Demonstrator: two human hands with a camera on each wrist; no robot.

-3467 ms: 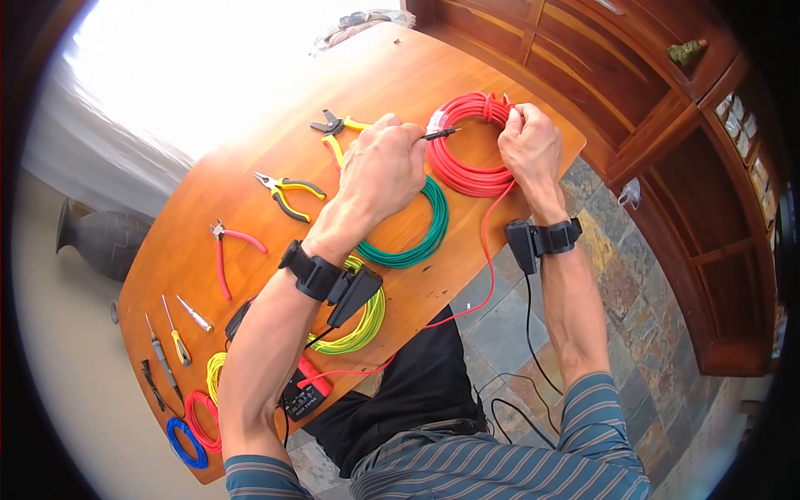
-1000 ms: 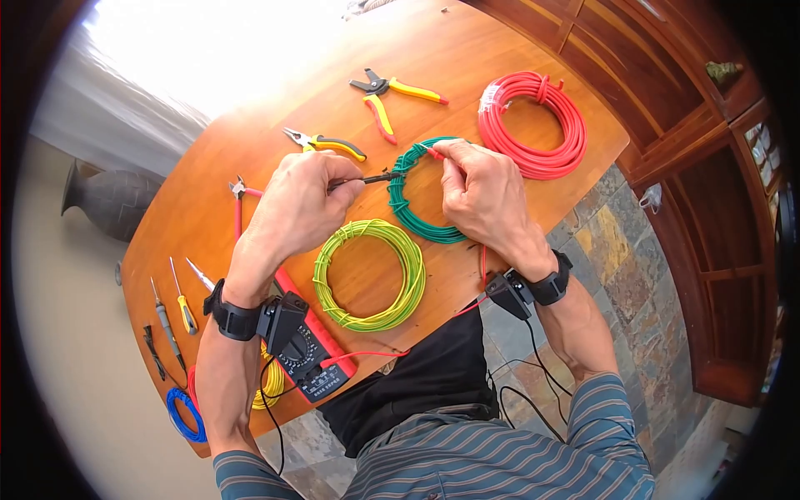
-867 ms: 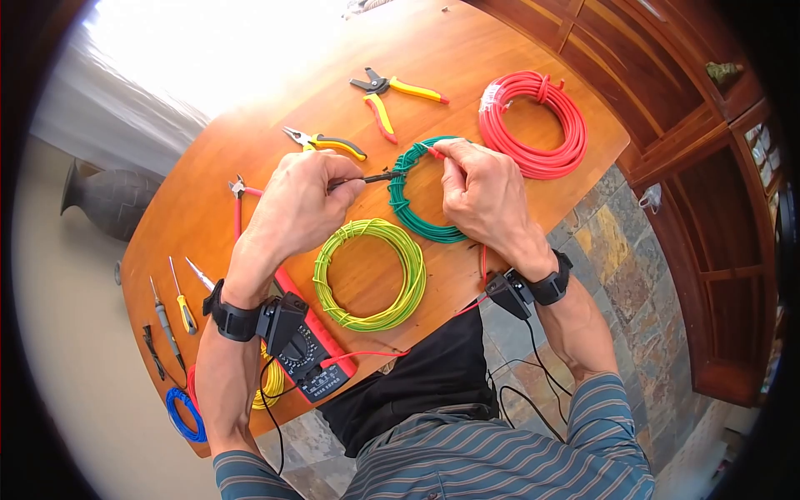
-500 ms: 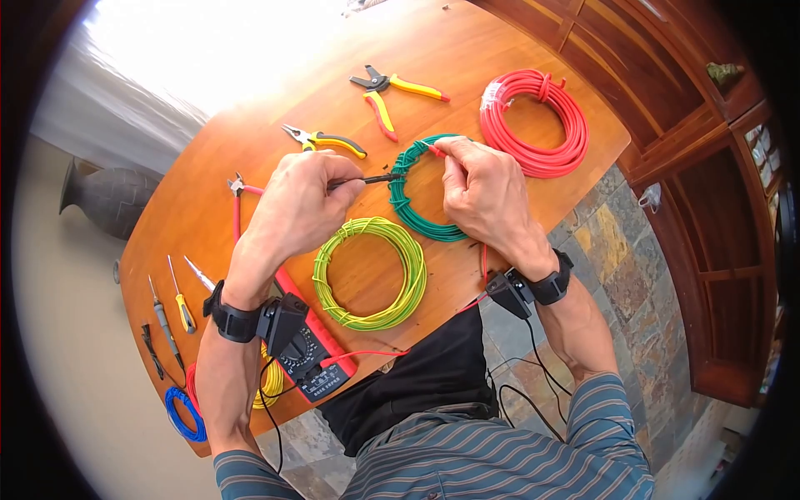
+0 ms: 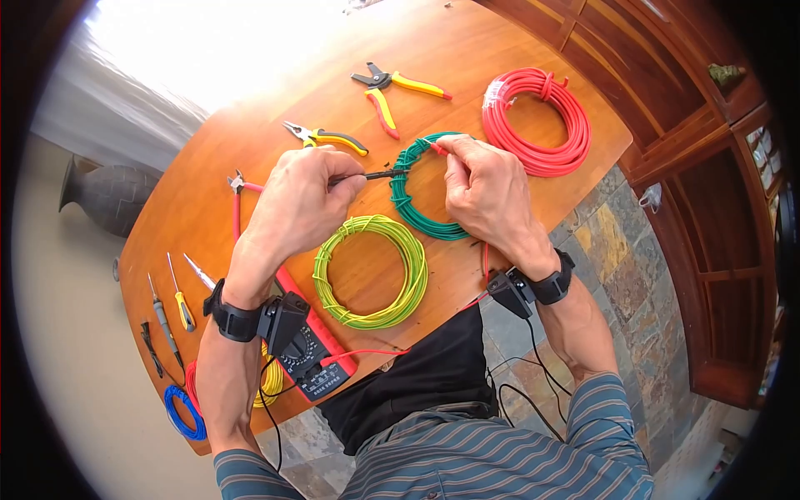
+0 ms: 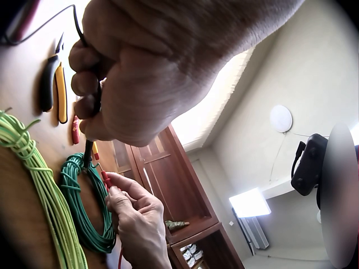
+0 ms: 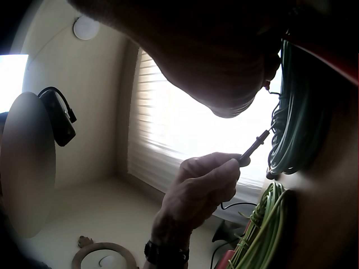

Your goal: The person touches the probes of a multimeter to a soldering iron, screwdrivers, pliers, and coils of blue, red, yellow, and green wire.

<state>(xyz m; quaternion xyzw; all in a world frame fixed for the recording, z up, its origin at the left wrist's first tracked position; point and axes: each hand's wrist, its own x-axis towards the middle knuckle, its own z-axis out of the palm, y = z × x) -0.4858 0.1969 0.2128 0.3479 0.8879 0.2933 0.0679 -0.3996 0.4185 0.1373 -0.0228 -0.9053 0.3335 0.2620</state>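
Note:
My left hand (image 5: 292, 200) grips a black test probe (image 5: 377, 176), its tip right at the tied side of the green wire coil (image 5: 417, 218). Across from it, my right hand (image 5: 493, 187) pinches a red test probe (image 5: 438, 150), its tip by a wire end at the top of that coil. In the left wrist view the red probe (image 6: 106, 178) points toward a short green wire end. The right wrist view shows the black probe (image 7: 256, 147) close to the coil's windings. A red and black multimeter (image 5: 321, 367) lies partly behind my left forearm.
A yellow-green wire coil (image 5: 410, 304) lies nearer me, a large red coil (image 5: 575, 125) at the right. Wire strippers (image 5: 380, 81), pliers (image 5: 321, 138) and red-handled cutters (image 5: 237, 200) lie beyond. Screwdrivers (image 5: 182, 310) and a blue coil (image 5: 175, 417) sit at the left. A red lead (image 5: 367, 353) hangs past the table edge.
Both hands have moved from the red coil, where they were 3.5 s ago, left and nearer to the green coil. Over the last second they hold almost still, with both probes kept at it.

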